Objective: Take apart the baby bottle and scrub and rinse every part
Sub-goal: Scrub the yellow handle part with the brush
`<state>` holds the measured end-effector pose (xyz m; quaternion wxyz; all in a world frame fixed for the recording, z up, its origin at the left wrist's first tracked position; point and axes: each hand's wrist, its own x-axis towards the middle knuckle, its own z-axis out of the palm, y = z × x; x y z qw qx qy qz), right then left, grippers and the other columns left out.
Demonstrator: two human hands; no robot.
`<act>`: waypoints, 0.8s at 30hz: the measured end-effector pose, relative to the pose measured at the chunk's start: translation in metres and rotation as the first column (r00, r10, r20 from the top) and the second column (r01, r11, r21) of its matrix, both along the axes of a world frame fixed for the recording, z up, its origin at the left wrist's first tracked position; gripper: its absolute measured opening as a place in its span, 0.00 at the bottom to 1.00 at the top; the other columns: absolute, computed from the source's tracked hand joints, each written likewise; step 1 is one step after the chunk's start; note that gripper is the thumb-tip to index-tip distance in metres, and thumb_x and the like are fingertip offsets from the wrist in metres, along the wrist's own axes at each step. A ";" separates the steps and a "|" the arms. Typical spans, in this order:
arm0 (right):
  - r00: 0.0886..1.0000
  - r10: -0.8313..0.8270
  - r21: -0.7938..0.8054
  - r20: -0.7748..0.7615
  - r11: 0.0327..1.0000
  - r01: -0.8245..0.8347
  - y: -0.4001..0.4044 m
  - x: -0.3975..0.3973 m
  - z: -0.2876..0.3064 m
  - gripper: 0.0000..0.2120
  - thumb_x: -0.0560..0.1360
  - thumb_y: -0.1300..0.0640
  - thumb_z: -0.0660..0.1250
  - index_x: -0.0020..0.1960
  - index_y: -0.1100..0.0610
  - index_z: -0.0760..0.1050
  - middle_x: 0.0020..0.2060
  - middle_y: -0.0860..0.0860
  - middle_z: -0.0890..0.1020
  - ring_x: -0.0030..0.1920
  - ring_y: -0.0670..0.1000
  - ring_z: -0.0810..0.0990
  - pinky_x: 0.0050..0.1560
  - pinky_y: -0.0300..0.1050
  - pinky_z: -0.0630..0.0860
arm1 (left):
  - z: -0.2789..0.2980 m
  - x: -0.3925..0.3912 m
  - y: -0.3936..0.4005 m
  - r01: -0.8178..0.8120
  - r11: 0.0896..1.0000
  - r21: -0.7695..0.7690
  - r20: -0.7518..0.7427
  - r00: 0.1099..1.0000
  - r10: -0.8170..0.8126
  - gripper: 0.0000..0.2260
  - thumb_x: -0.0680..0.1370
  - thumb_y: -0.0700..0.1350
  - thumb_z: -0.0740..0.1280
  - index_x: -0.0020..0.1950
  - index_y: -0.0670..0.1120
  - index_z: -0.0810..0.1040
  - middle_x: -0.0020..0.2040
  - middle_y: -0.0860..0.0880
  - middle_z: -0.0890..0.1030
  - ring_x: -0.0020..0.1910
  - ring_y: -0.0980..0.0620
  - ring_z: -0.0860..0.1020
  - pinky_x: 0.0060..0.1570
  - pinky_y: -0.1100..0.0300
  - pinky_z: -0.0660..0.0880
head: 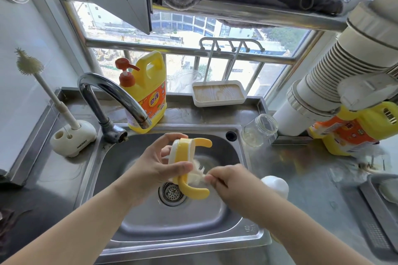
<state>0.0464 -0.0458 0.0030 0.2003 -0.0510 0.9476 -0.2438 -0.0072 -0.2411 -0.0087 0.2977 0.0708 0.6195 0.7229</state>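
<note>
While the left hand (160, 162) grips the yellow handled bottle collar (185, 163) over the sink (172, 232), the right hand (228, 180) pinches a blurred whitish scrubber (199, 173) at it. Scrubbing looks underway; next comes rinsing under the tap (120, 97), which runs dry. The glass bottle (259, 130) waits on the worktop (301, 168).

Head camera, wide-angle, looks steeply down, close over sink (234, 217).

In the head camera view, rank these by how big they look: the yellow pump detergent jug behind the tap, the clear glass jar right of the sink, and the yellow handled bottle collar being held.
1. Yellow pump detergent jug, clearly largest.
2. Yellow handled bottle collar, though it is nearer the camera.
3. Clear glass jar, looks slightly smaller than the collar; that order is unsure.
</note>
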 end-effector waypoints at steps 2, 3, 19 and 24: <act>0.935 -0.068 -0.345 0.347 0.918 0.195 0.000 0.002 0.011 0.16 0.80 0.50 0.57 0.39 0.53 0.76 0.25 0.46 0.71 0.26 0.48 0.67 0.28 0.42 0.66 | -0.001 0.000 -0.002 0.018 1.000 0.011 -0.025 1.000 -0.017 0.37 0.50 0.58 0.82 0.57 0.54 0.78 0.43 0.47 0.80 0.39 0.51 0.80 0.38 0.59 0.77; 0.881 -0.071 -0.427 0.469 0.854 0.296 0.001 0.002 0.017 0.16 0.81 0.50 0.56 0.38 0.52 0.76 0.24 0.46 0.68 0.24 0.46 0.64 0.24 0.39 0.63 | -0.001 0.000 -0.002 0.038 0.999 0.016 -0.037 0.999 -0.037 0.37 0.50 0.58 0.82 0.57 0.55 0.77 0.43 0.48 0.80 0.40 0.52 0.80 0.39 0.60 0.77; 0.995 -0.083 0.014 -0.053 0.996 0.083 0.002 -0.002 -0.003 0.16 0.80 0.48 0.54 0.37 0.51 0.71 0.31 0.47 0.73 0.37 0.51 0.71 0.38 0.46 0.67 | -0.003 -0.001 0.011 -0.005 1.000 -0.006 0.006 1.000 0.005 0.38 0.48 0.57 0.82 0.56 0.53 0.76 0.44 0.45 0.82 0.40 0.47 0.82 0.36 0.56 0.79; 0.875 -0.074 -0.418 0.479 0.857 0.301 0.004 -0.001 0.006 0.17 0.82 0.51 0.54 0.41 0.58 0.74 0.24 0.47 0.68 0.25 0.46 0.63 0.27 0.40 0.61 | -0.003 0.001 0.008 0.062 0.996 -0.063 -0.103 0.992 -0.068 0.31 0.56 0.46 0.78 0.57 0.56 0.75 0.46 0.49 0.79 0.39 0.51 0.80 0.38 0.59 0.77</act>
